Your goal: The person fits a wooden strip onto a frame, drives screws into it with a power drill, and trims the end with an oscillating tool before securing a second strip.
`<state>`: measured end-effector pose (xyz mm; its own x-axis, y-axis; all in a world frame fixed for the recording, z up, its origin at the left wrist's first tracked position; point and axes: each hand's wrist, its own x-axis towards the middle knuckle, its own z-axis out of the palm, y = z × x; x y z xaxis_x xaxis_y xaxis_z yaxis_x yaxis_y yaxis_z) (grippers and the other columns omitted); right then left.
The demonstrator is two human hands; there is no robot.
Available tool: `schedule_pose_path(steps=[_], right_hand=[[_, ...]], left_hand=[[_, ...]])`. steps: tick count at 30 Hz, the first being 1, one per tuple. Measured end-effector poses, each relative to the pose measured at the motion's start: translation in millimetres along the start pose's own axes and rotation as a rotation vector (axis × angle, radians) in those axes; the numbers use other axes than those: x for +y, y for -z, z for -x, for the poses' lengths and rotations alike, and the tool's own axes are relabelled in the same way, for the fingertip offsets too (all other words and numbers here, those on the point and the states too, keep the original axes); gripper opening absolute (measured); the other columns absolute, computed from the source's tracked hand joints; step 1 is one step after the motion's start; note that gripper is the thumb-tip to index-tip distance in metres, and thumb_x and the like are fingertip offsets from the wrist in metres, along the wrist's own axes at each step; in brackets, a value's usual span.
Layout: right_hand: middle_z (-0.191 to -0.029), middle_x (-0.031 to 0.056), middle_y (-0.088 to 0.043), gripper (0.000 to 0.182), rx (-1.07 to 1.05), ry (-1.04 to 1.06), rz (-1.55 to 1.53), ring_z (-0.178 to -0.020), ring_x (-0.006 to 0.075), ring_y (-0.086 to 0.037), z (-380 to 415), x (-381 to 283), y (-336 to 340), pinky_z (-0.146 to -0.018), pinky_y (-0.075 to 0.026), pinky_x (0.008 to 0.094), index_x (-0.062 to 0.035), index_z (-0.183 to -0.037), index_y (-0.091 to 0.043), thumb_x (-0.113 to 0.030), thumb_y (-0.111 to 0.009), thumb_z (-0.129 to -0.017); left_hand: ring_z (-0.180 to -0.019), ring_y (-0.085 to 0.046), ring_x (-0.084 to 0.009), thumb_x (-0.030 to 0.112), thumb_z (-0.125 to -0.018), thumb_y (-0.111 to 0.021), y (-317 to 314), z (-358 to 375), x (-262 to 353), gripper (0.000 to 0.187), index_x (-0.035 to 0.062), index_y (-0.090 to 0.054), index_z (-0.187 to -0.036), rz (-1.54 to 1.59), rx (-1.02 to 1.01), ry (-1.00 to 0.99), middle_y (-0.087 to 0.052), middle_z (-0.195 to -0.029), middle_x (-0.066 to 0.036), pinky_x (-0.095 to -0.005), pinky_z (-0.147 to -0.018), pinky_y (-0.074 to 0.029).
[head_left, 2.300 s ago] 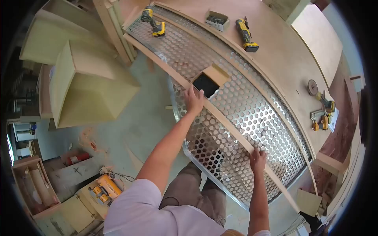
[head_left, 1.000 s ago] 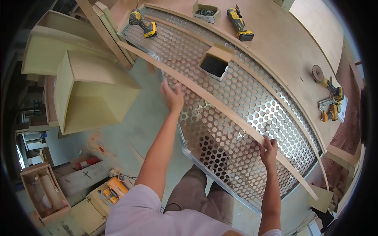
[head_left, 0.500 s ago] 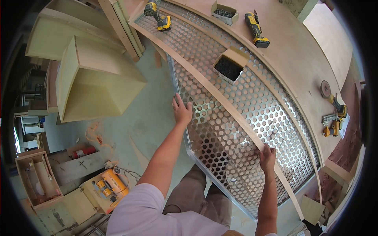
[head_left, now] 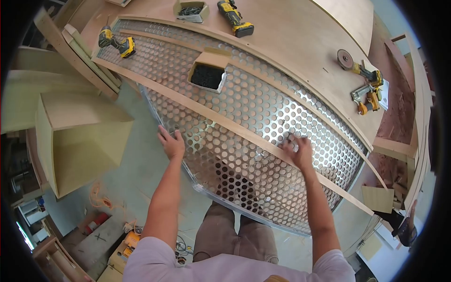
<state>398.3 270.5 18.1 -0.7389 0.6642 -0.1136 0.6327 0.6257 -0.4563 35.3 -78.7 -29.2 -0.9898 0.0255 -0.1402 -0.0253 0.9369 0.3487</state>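
A large perforated metal sheet [head_left: 256,123] with round holes lies in front of me, with thin wooden strips running across it. At its near left edge rests my left hand [head_left: 173,144], fingers spread over the rim and holding nothing. My right hand [head_left: 300,152] is bent over the long middle wooden strip [head_left: 225,123], its curled fingertips at the strip's far edge. Beyond that strip, an open cardboard box of black screws [head_left: 207,77] sits on the sheet. A yellow and black cordless drill [head_left: 116,42] lies at the sheet's far left end.
Behind the sheet, a wooden panel [head_left: 286,33] carries another box of screws [head_left: 191,11], a yellow power tool [head_left: 235,19], an angle grinder [head_left: 359,68] and a nail gun [head_left: 369,100]. A plywood box [head_left: 84,141] stands on the left, near an orange hose [head_left: 101,197] on the floor.
My view has turned, so the sheet and tools appear farther left. My right hand has shifted from pinching the strip's near part to reaching over its far edge. My left hand stays at the rim.
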Motion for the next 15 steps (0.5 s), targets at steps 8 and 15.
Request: schedule_pose_path(steps=[8, 15], right_hand=[[-0.1, 0.0192, -0.067, 0.026, 0.023, -0.123, 0.222, -0.096, 0.0399, -0.065, -131, 98, 34, -0.082, -0.053, 0.0494, -0.009, -0.107, -0.068, -0.027, -0.074, -0.089], [-0.096, 0.0178, -0.067, 0.019, 0.341, 0.078, 0.079, -0.084, 0.0381, -0.068, -126, 74, 99, -0.075, -0.053, 0.046, -0.0044, -0.108, -0.068, -0.014, -0.073, -0.093]], left_hand=[[-0.135, -0.046, -0.0529, 0.045, -0.099, -0.056, -6, -1, -7, 0.085, 0.0109, -0.013, -0.165, -0.079, 0.032, -0.042, -0.026, -0.16, -0.031, -0.0543, -0.108, -0.045], [-0.136, -0.044, -0.0538, 0.047, -0.1, -0.053, -6, -1, -11, 0.085, 0.012, -0.01, -0.165, -0.087, 0.009, -0.051, -0.024, -0.161, -0.032, -0.0539, -0.11, -0.043]])
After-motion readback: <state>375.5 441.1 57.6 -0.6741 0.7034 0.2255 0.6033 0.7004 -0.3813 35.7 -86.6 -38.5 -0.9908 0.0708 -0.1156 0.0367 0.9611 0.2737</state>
